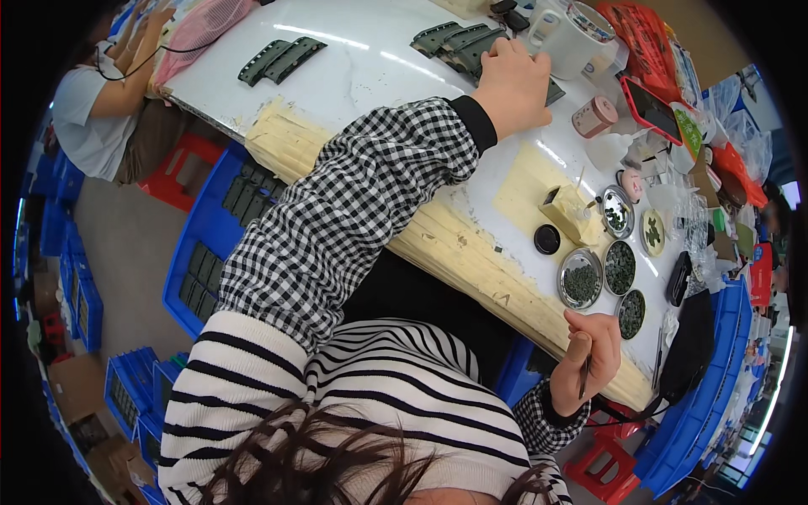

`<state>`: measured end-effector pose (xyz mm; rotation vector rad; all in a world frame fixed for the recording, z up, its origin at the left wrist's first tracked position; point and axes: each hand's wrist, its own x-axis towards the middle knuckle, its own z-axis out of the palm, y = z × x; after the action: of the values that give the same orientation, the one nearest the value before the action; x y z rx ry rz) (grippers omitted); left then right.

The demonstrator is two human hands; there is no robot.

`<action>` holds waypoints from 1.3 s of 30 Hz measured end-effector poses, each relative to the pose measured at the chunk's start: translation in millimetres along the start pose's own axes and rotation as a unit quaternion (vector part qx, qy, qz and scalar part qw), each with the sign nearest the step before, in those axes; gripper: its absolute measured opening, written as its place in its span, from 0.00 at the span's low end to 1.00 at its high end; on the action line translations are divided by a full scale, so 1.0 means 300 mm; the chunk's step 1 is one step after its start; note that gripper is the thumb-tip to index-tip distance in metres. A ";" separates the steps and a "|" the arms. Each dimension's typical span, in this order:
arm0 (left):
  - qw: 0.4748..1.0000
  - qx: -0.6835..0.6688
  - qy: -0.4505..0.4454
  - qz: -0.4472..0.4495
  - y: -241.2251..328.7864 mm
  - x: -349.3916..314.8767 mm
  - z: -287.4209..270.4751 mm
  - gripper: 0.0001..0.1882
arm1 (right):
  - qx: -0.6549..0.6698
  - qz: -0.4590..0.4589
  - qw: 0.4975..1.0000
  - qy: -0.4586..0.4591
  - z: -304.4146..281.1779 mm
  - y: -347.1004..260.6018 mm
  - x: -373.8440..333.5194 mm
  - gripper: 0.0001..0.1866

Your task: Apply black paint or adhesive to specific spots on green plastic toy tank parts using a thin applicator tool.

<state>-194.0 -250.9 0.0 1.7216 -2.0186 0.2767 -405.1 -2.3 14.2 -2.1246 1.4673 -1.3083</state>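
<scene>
My left hand [515, 88] reaches to the far side of the table, its fingers bent down over a dark green slotted plastic part [555, 93] whose end sticks out beside the palm. The fingertips are partly hidden. Just left of it lie several similar dark green parts [446, 38], overlapping. Two more dark green parts [282, 59] lie side by side farther left. By the table's near edge, my right hand [596, 349] is closed around a thin dark stick-like tool [583, 380]; its exact kind does not show.
Round dishes of small dark green pieces [581, 278] stand beyond my right hand, beside a black round lid [547, 240]. A white mug [568, 38], a pink-labelled jar [594, 116] and a red-cased phone [651, 109] stand farther back. A blue crate [189, 252] holds more parts. Another person [105, 101] sits at left.
</scene>
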 end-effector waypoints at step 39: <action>0.836 0.058 -0.270 -0.475 -1.081 -1.922 -0.205 0.61 | -0.010 -0.089 0.988 -0.127 0.164 -0.188 0.038 0.18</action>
<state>193.2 218.7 -266.2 2.8563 -1.1682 -0.4802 -330.6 0.9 27.9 -2.3790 1.2182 -1.0304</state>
